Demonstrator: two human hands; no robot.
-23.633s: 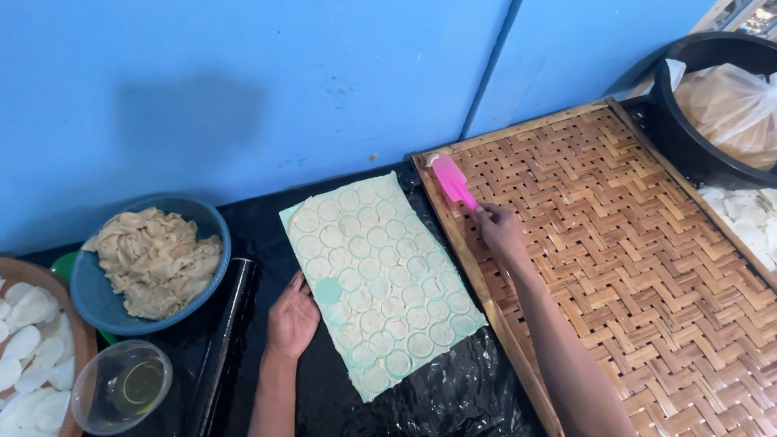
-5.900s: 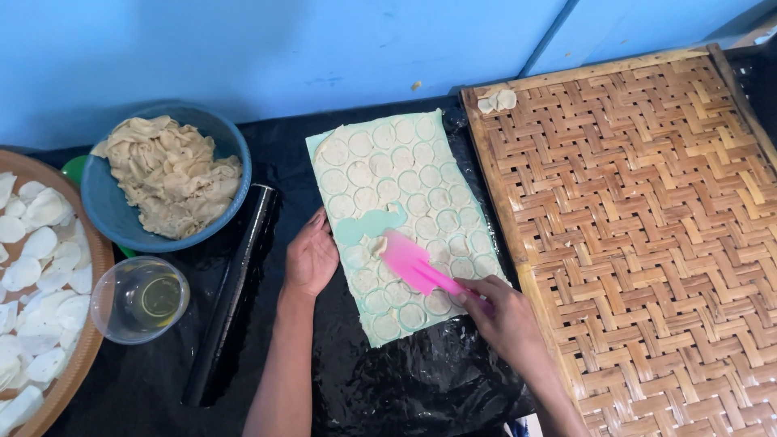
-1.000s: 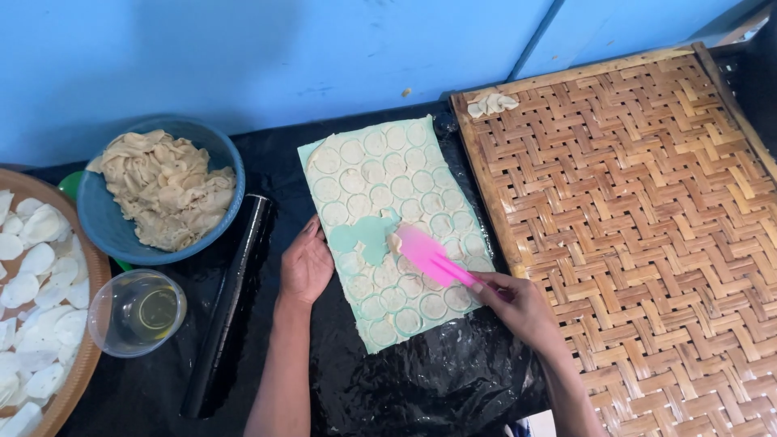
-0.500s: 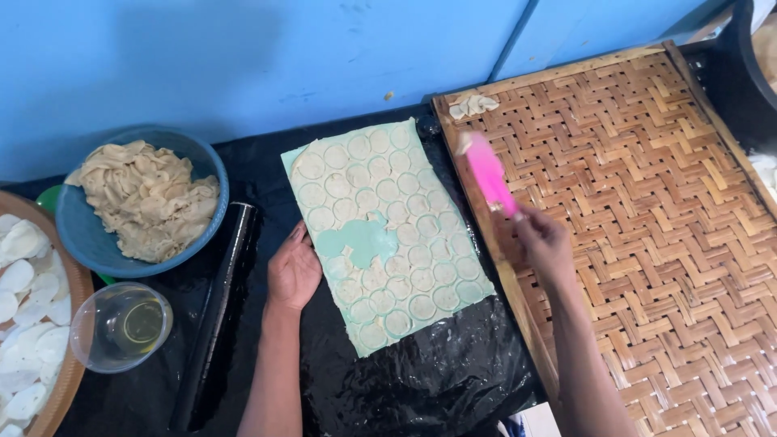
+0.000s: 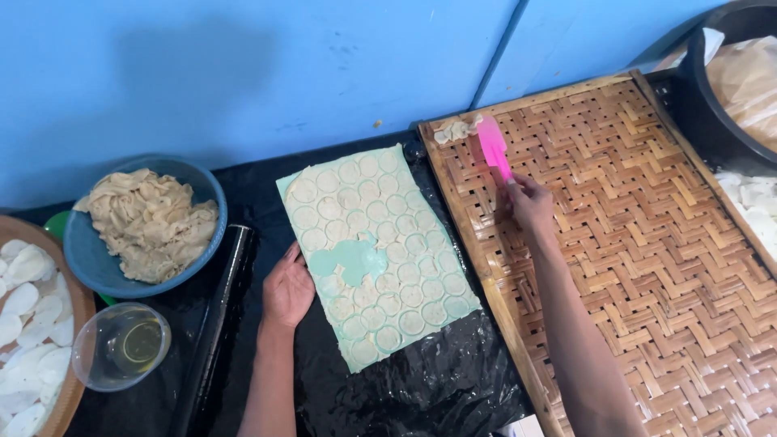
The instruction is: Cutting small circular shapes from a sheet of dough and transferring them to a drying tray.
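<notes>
A pale green mat (image 5: 374, 252) covered with a rolled dough sheet cut into several circles lies on black plastic; a bare green patch (image 5: 350, 260) shows near its middle. My left hand (image 5: 287, 290) rests flat on the mat's left edge. My right hand (image 5: 530, 202) grips a pink spatula (image 5: 492, 150) over the far left corner of a woven bamboo tray (image 5: 647, 267). The spatula's blade is beside small dough rounds (image 5: 455, 130) lying in that corner.
A blue bowl (image 5: 97, 267) with dough scraps stands at left, next to a clear cup of oil (image 5: 121, 346) and a round tray of white rounds (image 5: 24, 324). A black rolling pin (image 5: 218, 316) lies beside the mat. A dark tub (image 5: 728, 89) sits at far right.
My right hand carried the pink spatula from the middle of the dough mat up and right to the bamboo tray's far left corner. The left hand stayed on the mat.
</notes>
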